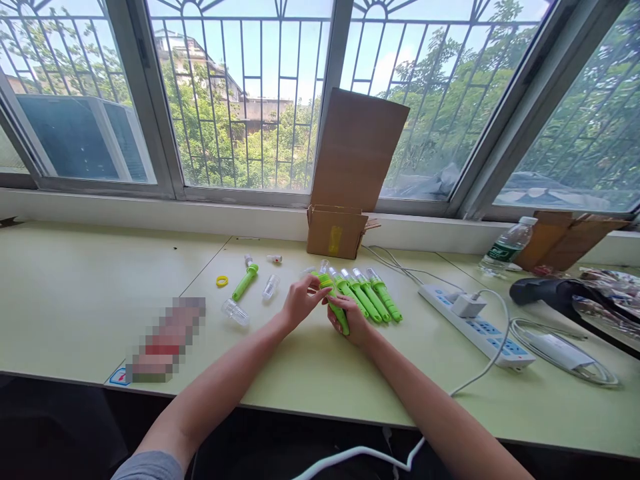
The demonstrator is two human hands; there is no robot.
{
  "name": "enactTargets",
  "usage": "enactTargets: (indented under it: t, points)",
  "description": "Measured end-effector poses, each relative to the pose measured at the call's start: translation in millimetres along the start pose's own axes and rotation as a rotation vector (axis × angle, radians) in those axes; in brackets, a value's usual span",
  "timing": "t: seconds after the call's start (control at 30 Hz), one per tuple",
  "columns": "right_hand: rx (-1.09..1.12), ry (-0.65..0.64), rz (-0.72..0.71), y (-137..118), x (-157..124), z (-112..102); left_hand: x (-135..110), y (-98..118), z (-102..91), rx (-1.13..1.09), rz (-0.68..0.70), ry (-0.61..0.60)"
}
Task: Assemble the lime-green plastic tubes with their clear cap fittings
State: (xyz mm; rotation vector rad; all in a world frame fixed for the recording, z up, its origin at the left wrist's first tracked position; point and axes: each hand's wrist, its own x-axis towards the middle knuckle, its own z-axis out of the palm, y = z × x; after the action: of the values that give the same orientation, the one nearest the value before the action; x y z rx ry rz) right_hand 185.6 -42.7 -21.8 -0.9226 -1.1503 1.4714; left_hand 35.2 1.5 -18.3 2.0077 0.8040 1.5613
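My right hand (353, 321) is wrapped round the shaft of a green plastic handle (340, 313), held tilted just above the table. At its upper end, the fingers of my left hand (303, 301) pinch near a yellow ring (325, 280). Just right of my hands, several similar green handles with clear tops (373, 293) lie side by side. Off to the left are a separate green handle (245, 282), a loose yellow ring (221, 281), a clear plastic cover (235, 313), another clear cover (271, 288) and a small white part (275, 259).
An upright cardboard box (335, 230) stands by the window. To the right lie a white power strip (477, 327) with cables, a coiled charger cable (565, 350), a water bottle (509, 247) and a black curved object (550, 297). A blurred patch (167, 340) covers something at left.
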Motion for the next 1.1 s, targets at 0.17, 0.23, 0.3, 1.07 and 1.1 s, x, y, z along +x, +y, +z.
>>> enactTargets:
  t: [0.17, 0.23, 0.3, 1.07, 1.1]
  points:
    - [-0.012, 0.005, 0.001, 0.2, 0.2, -0.7, -0.2, -0.5, -0.1, 0.021, 0.013, 0.009]
    - [-0.011, 0.001, -0.003, 0.1, 0.0, -0.7, -0.2, -0.6, -0.2, 0.028, 0.018, 0.013]
    - [-0.010, -0.003, -0.007, 0.0, -0.1, -0.5, -0.1, -0.9, -0.5, 0.040, 0.023, 0.015]
    - [-0.016, 0.002, -0.002, -2.1, -1.4, 1.8, -1.0, -2.7, -3.1, 0.079, 0.012, 0.000]
    - [-0.014, 0.002, 0.000, -2.2, -1.4, 1.8, -1.2, -2.7, -3.1, 0.082, 0.013, 0.002]
